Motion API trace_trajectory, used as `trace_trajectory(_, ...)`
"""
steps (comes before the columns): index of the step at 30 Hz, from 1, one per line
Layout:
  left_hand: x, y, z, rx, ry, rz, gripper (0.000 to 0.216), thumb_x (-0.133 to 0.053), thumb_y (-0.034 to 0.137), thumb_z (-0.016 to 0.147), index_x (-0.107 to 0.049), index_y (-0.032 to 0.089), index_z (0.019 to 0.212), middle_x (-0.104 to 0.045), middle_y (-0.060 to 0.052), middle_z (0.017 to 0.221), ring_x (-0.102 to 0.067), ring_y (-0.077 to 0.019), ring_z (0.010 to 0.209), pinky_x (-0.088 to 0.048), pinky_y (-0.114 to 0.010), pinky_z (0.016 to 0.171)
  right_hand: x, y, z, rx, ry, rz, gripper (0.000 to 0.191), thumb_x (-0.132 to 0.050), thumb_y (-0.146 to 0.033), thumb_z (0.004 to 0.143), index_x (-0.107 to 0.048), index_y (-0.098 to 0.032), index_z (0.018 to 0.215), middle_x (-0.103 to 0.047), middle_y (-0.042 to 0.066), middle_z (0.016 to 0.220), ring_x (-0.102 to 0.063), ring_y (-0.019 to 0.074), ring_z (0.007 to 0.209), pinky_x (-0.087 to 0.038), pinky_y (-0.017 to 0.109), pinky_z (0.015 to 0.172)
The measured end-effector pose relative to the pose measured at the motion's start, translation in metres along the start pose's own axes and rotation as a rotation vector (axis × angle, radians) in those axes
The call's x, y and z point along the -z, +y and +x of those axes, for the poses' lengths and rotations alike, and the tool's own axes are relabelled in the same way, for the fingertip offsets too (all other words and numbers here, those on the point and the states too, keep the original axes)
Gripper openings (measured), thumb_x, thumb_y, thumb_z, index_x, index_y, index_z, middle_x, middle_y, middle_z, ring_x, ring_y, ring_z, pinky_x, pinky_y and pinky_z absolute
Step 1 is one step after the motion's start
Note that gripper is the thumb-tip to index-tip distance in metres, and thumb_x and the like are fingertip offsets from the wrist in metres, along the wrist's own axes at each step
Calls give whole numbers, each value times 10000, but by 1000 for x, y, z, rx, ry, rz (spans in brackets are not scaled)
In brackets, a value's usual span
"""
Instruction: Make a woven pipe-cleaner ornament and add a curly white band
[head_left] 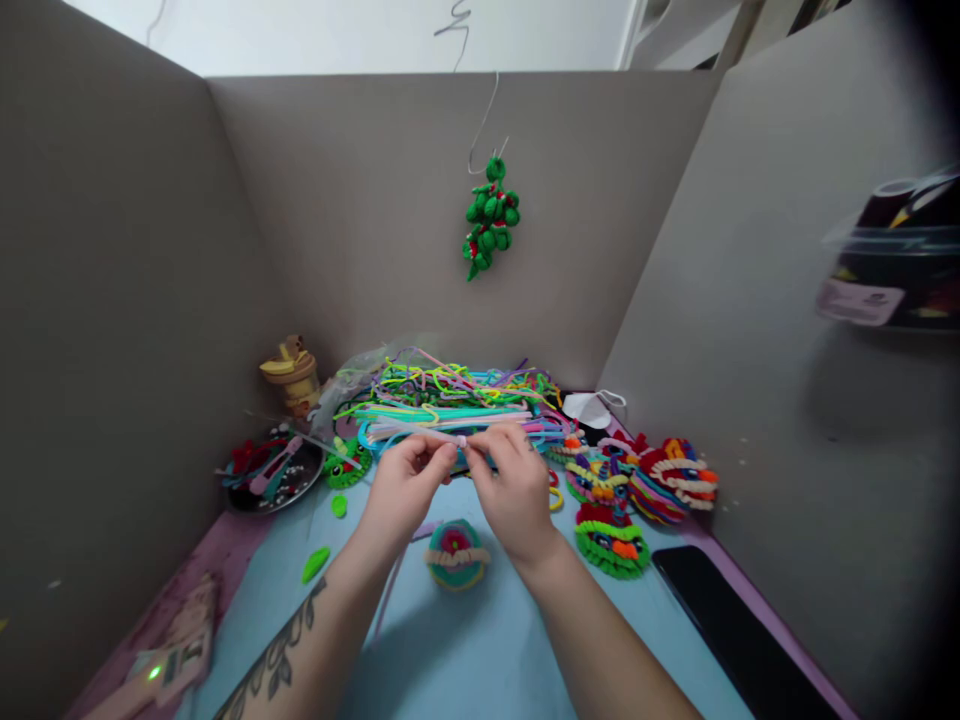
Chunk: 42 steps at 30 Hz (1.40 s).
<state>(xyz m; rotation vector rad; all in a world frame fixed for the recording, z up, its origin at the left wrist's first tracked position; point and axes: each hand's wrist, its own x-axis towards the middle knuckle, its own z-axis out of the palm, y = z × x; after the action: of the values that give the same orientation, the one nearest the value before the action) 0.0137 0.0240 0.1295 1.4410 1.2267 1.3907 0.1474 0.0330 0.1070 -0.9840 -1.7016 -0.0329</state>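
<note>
Between my two hands is a pale pink pipe cleaner, with a small bent or coiled bit at the fingertips. My left hand pinches it from one side, thumb against the fingers. From the other side my right hand grips the same bit, fingers curled. A lilac strand hangs or lies below my left hand; where its upper end goes is hidden. Under the hands, a round teal pipe-cleaner piece with a red centre and a beige band rests on the blue mat.
A heap of coloured pipe cleaners lies at the back. Finished pipe-cleaner pieces and a black phone are at right. A metal dish and a pink glue gun are at left. Grey partitions surround the table.
</note>
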Motion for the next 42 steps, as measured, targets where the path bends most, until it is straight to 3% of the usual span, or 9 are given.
trace_trajectory(4,-1,0,0,10,32,29,284,-657,408,740,-656,131,678,-612,-4,568,-534,-120,516,-435,-224,494,-4,-5,-3,42,37,-95,172,-524,-155,876,-641,-198,758,-594,63,790,-553,184,736,-445,319,690)
trace_trajectory(6,0,-2,1,-25,42,33,264,-643,393,757,-657,135,703,-640,-15,634,-550,-124,550,-442,-224,506,-4,-6,-2,21,31,-29,154,-528,-154,870,-638,-202,773,-591,61,812,-560,182,758,-456,321,712)
trace_trajectory(9,2,-5,2,-118,54,44,223,-621,359,783,-655,142,746,-680,-41,779,-606,-150,680,-483,-245,609,-2,-8,1,-42,8,151,95,-563,-151,829,-628,-209,866,-599,54,880,-576,185,848,-476,322,774)
trace_trajectory(14,5,-9,4,-263,75,157,170,-582,306,829,-651,156,790,-686,-61,870,-623,-180,834,-484,-287,772,6,-7,9,-127,-91,289,152,-552,-164,834,-628,-206,958,-640,55,928,-589,188,878,-485,306,766)
trace_trajectory(21,5,-6,2,-396,59,313,131,-553,228,837,-669,178,804,-698,-62,851,-623,-192,843,-487,-312,778,10,-8,11,-193,-200,363,123,-553,-211,872,-659,-199,810,-650,31,798,-598,161,759,-463,264,685)
trace_trajectory(26,6,-8,3,-334,59,244,141,-594,245,807,-690,173,879,-718,-77,946,-656,-206,877,-513,-308,750,12,-7,13,-219,-155,351,113,-575,-227,860,-648,-199,779,-645,24,767,-588,162,732,-454,258,648)
trace_trajectory(31,7,-3,1,-249,50,212,115,-632,242,772,-721,171,779,-728,-56,777,-659,-191,737,-515,-283,679,12,-7,12,-245,-103,325,79,-594,-213,844,-639,-197,782,-631,22,774,-574,158,730,-457,253,641)
trace_trajectory(37,2,3,-2,-81,-1,15,149,-661,285,736,-725,155,768,-730,-50,713,-664,-182,651,-532,-269,607,8,-6,7,-147,-41,232,81,-564,-163,850,-608,-204,796,-615,23,779,-570,166,765,-465,283,682)
trace_trajectory(42,-1,8,-3,-53,8,34,165,-676,307,726,-721,153,690,-712,-34,641,-639,-164,584,-523,-253,559,3,-6,2,-38,46,105,122,-555,-123,832,-585,-218,762,-608,27,761,-568,182,769,-462,319,714)
